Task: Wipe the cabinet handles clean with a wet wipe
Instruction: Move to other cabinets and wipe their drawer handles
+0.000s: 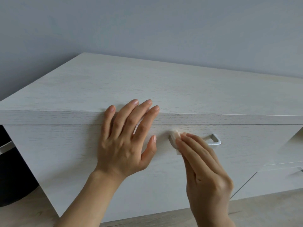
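Cabinet (147,82), seen from in front, slightly above. The left hand (124,141) lies flat over the top's front edge, its fingers (131,112) straight and spread, grasping nothing; in all likelihood it steadies the drawer front (65,153). The right hand (206,171) presses the wipe (176,136) against the left end of the handle (214,141), its fingers (193,141) extended and close together, not clenched; the thumb is hidden, and the wipe appears to be folded over the bar there. The handle sits near the drawer front's upper edge, its long axis level, parallel to the top's front edge. Its bare remainder runs rightward from the right fingertips, so the likely stroke goes left to right along the bar with the right hand, the nearer one. A second handle (301,170) shows at the cabinet's right end, untouched.
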